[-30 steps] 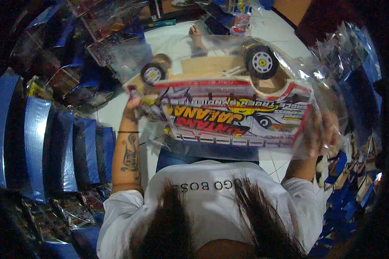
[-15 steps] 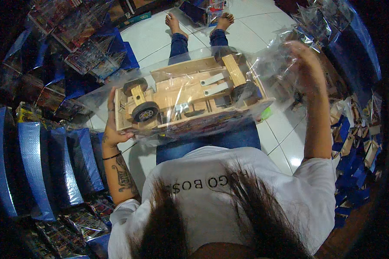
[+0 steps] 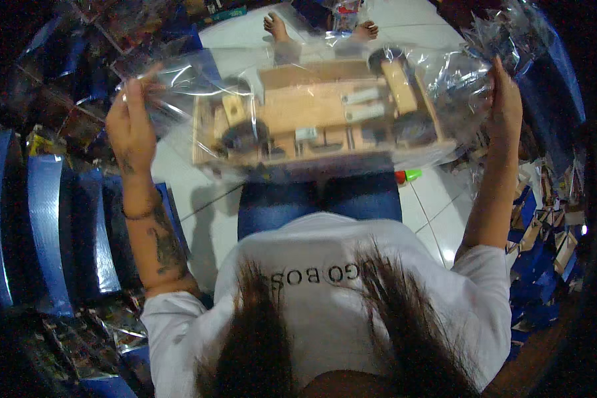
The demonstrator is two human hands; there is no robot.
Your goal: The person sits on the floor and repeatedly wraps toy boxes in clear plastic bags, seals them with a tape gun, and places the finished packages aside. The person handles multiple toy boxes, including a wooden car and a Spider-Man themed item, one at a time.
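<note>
A wooden toy truck (image 3: 305, 109) hangs over my thighs, its underside with black wheels and wooden axle blocks toward me. Around it is a clear plastic bag (image 3: 454, 79), drawn out past both ends of the truck. My left hand (image 3: 134, 123) grips the bag's left end, with the fingers closed on the film. At the other side my right hand (image 3: 504, 99) pinches the bag's right end. Neither hand touches the truck itself. Motion blurs the truck a little.
Blue-sided packages (image 3: 46, 225) stand in a row at the left. Wooden pieces and blue items (image 3: 544, 245) are heaped at the right. A small green and red object (image 3: 411, 175) lies on the white tiled floor (image 3: 438, 205). Wrapped goods (image 3: 66, 86) are stacked at the far left.
My left hand has let go of the truck's left end and moved outward and up to the bag's end. My right hand has closed on the other end. Truck and bag have shifted right and away.
</note>
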